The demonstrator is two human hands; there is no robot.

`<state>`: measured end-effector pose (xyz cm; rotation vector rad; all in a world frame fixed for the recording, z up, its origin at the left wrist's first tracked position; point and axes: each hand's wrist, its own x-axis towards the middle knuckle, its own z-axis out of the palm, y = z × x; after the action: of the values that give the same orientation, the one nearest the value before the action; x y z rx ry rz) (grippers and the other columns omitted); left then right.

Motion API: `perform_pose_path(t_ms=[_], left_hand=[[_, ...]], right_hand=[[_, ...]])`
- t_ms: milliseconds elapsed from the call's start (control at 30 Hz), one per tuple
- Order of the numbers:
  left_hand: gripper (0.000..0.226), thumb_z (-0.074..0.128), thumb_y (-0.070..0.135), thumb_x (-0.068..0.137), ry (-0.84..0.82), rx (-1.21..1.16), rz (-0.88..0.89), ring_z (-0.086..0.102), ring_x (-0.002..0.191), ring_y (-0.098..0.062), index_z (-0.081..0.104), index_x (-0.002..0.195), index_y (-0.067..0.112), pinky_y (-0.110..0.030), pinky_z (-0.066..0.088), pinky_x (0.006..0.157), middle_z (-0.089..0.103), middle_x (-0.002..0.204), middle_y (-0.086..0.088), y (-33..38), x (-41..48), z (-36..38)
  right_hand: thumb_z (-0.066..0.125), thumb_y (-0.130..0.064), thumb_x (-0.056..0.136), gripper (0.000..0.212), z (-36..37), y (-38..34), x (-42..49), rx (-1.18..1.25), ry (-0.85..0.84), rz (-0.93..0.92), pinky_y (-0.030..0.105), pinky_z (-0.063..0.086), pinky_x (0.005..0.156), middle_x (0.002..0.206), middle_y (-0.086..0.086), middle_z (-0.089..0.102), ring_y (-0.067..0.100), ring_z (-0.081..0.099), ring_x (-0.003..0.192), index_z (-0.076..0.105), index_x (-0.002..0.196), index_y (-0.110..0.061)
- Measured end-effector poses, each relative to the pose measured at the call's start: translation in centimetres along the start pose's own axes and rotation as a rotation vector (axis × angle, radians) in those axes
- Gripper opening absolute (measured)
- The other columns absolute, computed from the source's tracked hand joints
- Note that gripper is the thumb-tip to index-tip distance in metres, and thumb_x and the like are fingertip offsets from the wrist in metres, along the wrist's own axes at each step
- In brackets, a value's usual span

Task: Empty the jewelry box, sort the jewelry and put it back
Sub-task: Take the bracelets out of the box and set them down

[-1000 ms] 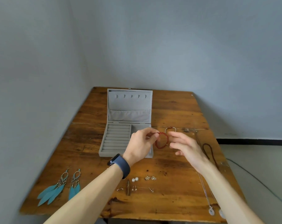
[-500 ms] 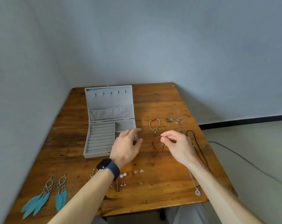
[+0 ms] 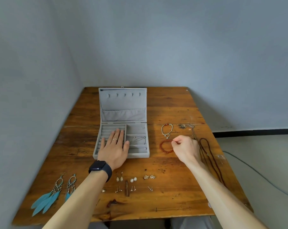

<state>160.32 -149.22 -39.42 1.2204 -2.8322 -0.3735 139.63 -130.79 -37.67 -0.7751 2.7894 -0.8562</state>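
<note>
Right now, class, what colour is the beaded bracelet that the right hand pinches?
Red; the head view shows the round beaded bracelet pinched by the right hand.

One jewelry box (image 3: 138,155); two feather earrings (image 3: 57,185); two pearl studs (image 3: 133,179); one red bracelet (image 3: 162,148); one pale bracelet (image 3: 162,130).

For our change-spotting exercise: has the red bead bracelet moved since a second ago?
Yes. The red bead bracelet has gone rightward from the right edge of the jewelry box to the table, pinched by the right hand.
</note>
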Motion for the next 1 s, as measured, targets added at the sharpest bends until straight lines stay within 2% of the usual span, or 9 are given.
perform_pose_path(t_ms=[133,267,633,767,900,1000], left_hand=[[0.063,0.007,0.053,0.103,-0.009,-0.003,-0.002,-0.008,0.153,-0.013,-0.002,0.159,0.025,-0.044,-0.007,0.122,-0.005,0.167,0.006,0.1,0.1,0.1],[0.062,0.007,0.050,0.104,-0.027,-0.003,-0.009,-0.009,0.153,-0.014,-0.003,0.159,0.024,-0.046,-0.007,0.122,-0.006,0.167,0.005,0.3,0.0,-0.2],[0.060,0.007,0.046,0.105,-0.020,-0.031,-0.047,-0.011,0.153,-0.015,-0.004,0.159,0.023,-0.049,-0.005,0.123,-0.008,0.167,0.004,1.0,-0.7,-0.1],[0.059,0.007,0.045,0.106,-0.013,-0.030,-0.048,-0.011,0.153,-0.015,-0.003,0.159,0.022,-0.048,-0.006,0.122,-0.008,0.167,0.003,1.1,-0.7,-0.3],[0.059,0.008,0.044,0.106,-0.006,-0.035,-0.042,-0.011,0.153,-0.014,-0.003,0.159,0.022,-0.048,-0.006,0.122,-0.008,0.167,0.004,0.9,-0.6,-0.1],[0.059,0.008,0.044,0.106,-0.001,-0.043,-0.042,-0.012,0.153,-0.014,-0.003,0.159,0.022,-0.047,-0.007,0.122,-0.008,0.167,0.004,0.7,-0.4,0.0]], right_hand=[[0.068,-0.030,0.091,0.015,0.6,0.2,0.8,-0.075,0.012,0.013,0.023,0.050,0.077,0.096,-0.002,0.077,0.022,0.071,0.092,0.078,0.100,-0.024],[0.069,-0.033,0.091,0.019,0.8,-0.4,1.4,-0.113,0.010,-0.005,0.031,0.054,0.087,0.103,0.002,0.077,0.025,0.070,0.101,0.077,0.106,-0.024],[0.067,-0.038,0.092,0.030,0.8,-0.1,0.7,-0.112,0.049,-0.106,0.033,0.052,0.091,0.111,0.002,0.074,0.023,0.068,0.103,0.074,0.115,-0.019],[0.066,-0.035,0.092,0.020,0.6,-1.2,0.0,-0.044,0.067,-0.239,0.028,0.049,0.084,0.102,-0.005,0.068,0.017,0.066,0.095,0.073,0.109,-0.025],[0.069,-0.029,0.090,0.017,0.8,-3.6,-0.5,0.064,0.017,-0.427,0.021,0.052,0.078,0.098,-0.012,0.065,0.001,0.062,0.082,0.073,0.106,-0.028],[0.069,-0.027,0.090,0.015,1.5,-5.4,-0.4,0.081,-0.052,-0.545,0.013,0.045,0.075,0.099,-0.016,0.063,-0.004,0.057,0.082,0.074,0.104,-0.031]])
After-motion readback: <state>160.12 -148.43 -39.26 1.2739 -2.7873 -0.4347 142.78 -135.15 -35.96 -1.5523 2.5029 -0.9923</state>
